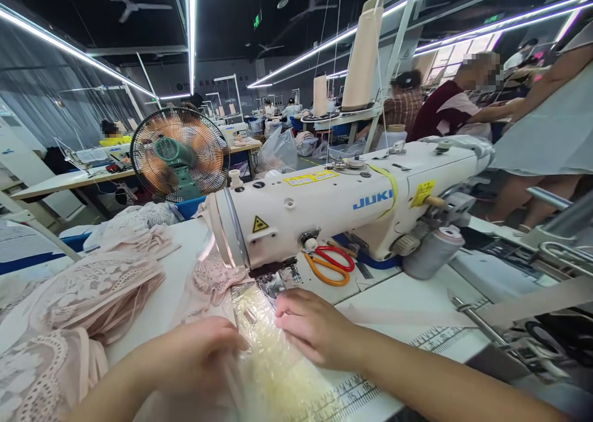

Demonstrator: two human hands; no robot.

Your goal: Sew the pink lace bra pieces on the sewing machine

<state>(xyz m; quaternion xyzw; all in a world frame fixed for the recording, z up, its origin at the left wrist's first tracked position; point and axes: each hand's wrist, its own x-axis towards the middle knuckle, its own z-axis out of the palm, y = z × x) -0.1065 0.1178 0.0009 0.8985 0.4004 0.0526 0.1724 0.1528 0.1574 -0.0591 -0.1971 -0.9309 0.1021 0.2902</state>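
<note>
left hand (194, 354) lies flat, fingers extended, pressing pale lace fabric (259, 329) on the table (407, 298). right hand (310, 323) rests flat on the same fabric, gripping nothing, just before the sewing machine (333, 206) presser foot. scissors (328, 264) lie under the machine arm.

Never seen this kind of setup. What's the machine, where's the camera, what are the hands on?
One picture, from a camera worn on the person's head, looking forward and down. The white machine is an industrial sewing machine on a work table. The left hand and right hand lie flat on pale fabric in front of the needle area; neither grips anything. Pink lace pieces pile up at the left, orange-and-red scissors lie under the machine arm, and a fan stands behind. Thread cones stand above. Other people work in the background.
</note>
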